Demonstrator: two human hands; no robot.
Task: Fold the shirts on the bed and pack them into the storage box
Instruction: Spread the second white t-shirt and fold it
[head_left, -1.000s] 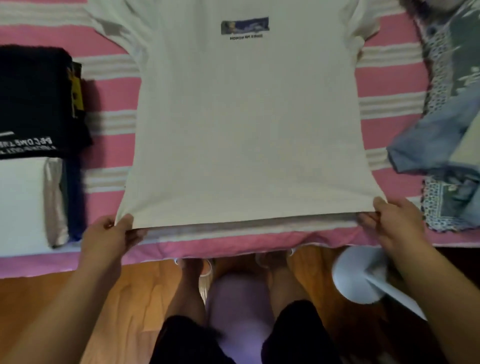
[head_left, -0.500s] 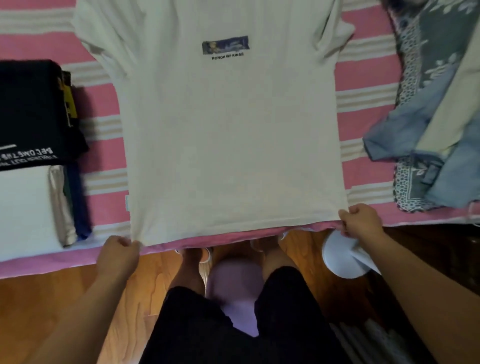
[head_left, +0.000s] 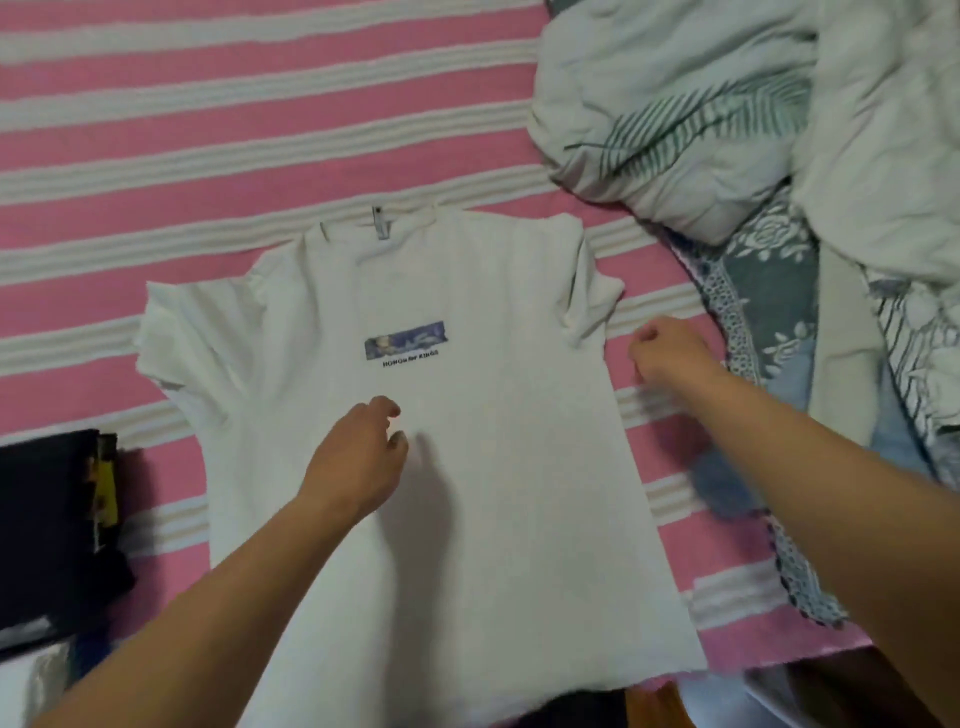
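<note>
A white T-shirt (head_left: 467, 493) with a small blue chest print lies flat, front up, on the pink striped bed (head_left: 208, 130), collar away from me. My left hand (head_left: 358, 462) is over the shirt's middle just below the print, fingers relaxed, gripping nothing. My right hand (head_left: 670, 356) is over the sheet just right of the shirt's right sleeve, fingers curled, with nothing in it. A folded black shirt (head_left: 52, 525) lies on a stack at the left edge. I cannot make out the storage box.
A crumpled white and green quilt (head_left: 753, 104) fills the top right. Below it lie a grey floral blanket (head_left: 769, 291) and a blue denim garment (head_left: 727, 488). The bed's near edge runs along the bottom.
Both hands have let go of the shirt's hem and moved up over the bed. My view has lifted from the floor and bed edge to the shirt's upper half.
</note>
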